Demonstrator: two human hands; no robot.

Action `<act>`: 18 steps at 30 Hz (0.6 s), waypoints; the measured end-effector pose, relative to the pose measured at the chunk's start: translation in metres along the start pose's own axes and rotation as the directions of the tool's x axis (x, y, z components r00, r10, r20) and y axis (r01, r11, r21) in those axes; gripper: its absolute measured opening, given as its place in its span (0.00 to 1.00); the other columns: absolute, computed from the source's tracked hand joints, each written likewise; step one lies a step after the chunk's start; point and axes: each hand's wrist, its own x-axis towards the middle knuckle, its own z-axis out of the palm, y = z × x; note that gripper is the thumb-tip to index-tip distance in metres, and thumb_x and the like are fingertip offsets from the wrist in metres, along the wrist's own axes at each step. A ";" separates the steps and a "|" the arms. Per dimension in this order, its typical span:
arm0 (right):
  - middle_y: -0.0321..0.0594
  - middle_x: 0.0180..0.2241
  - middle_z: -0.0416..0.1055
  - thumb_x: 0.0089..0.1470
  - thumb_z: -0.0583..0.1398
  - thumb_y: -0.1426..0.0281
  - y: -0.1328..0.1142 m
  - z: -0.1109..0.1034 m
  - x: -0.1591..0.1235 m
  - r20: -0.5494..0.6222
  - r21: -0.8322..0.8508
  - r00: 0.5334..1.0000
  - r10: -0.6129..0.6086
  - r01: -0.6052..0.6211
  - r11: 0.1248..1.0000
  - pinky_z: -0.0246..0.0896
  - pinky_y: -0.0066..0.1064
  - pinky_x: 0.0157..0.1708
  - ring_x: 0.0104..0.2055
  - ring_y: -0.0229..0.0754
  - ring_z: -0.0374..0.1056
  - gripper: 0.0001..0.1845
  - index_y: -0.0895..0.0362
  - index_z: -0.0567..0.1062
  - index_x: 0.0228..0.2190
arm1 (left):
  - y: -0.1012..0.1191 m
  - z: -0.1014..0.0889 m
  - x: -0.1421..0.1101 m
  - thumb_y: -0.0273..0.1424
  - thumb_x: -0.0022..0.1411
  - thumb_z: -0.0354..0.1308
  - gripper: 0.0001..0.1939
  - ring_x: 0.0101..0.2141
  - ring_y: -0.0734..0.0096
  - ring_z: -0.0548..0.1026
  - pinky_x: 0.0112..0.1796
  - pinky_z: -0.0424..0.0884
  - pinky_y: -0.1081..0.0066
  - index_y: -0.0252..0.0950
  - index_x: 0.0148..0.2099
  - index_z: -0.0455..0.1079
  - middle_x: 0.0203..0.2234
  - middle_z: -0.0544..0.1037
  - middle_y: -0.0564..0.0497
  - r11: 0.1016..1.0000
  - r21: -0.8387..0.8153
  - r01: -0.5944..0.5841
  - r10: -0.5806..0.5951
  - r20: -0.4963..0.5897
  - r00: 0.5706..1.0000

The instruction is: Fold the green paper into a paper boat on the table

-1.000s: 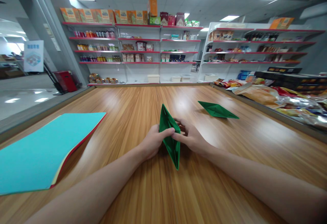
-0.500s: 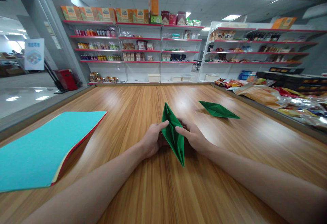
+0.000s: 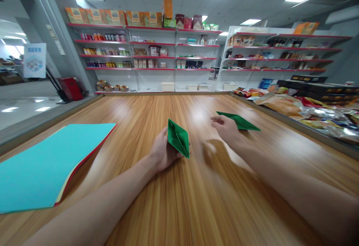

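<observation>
My left hand [image 3: 163, 151] holds a green paper boat [image 3: 178, 139] above the wooden table, its diamond-shaped opening and inner folds facing me. The thumb is at the boat's left side and the other fingers are beneath and behind it, partly hidden. A second green paper boat [image 3: 243, 122] lies on the table to the right. In front of its left part is my right hand [image 3: 226, 127], palm down and slightly blurred, with fingers stretched leftward and nothing seen in them. Whether that hand touches this boat I cannot tell.
A stack of coloured paper [image 3: 58, 160], turquoise on top, lies at the table's left. Raised edging [image 3: 165, 93] borders the wooden tabletop [image 3: 151, 208]. Beyond the right edge are packaged snacks [image 3: 283, 104]. Stocked shelves [image 3: 151, 44] stand behind the table.
My right hand has let go of the held paper boat and moved right and away from me, towards the second one. My left hand, still holding its boat, has shifted slightly left.
</observation>
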 end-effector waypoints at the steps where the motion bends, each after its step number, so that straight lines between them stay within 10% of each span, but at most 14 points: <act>1: 0.48 0.38 0.71 0.48 0.57 0.68 0.010 -0.008 0.009 -0.047 -0.050 0.999 -0.008 0.006 0.999 0.58 0.42 0.45 0.42 0.49 0.64 0.16 0.61 0.75 0.39 | 0.001 -0.001 0.000 0.45 0.68 0.35 0.30 0.34 0.54 0.77 0.36 0.74 0.55 0.26 0.39 0.70 0.34 0.76 0.34 1.000 -0.012 0.002 -0.002 0.007 1.000; 9: 0.57 0.49 0.62 0.50 0.56 0.67 0.065 -0.032 0.025 -0.237 -0.673 0.957 0.168 -0.286 0.682 0.47 0.52 0.47 0.51 0.62 0.55 0.26 0.54 0.69 0.53 | 0.001 -0.001 0.000 0.31 0.64 0.49 0.12 0.27 0.66 0.75 0.29 0.73 0.66 0.31 0.33 0.69 0.28 0.76 0.45 0.998 -0.050 -0.039 0.033 -0.115 0.993; 18: 0.62 0.48 0.64 0.49 0.58 0.66 0.054 -0.027 0.020 -0.121 -0.609 0.982 0.147 -0.190 0.770 0.48 0.51 0.47 0.52 0.66 0.54 0.25 0.61 0.72 0.49 | -0.002 -0.002 0.002 0.41 0.64 0.55 0.16 0.26 0.67 0.76 0.30 0.75 0.67 0.31 0.37 0.71 0.30 0.78 0.44 0.989 0.029 -0.148 0.150 -0.109 0.983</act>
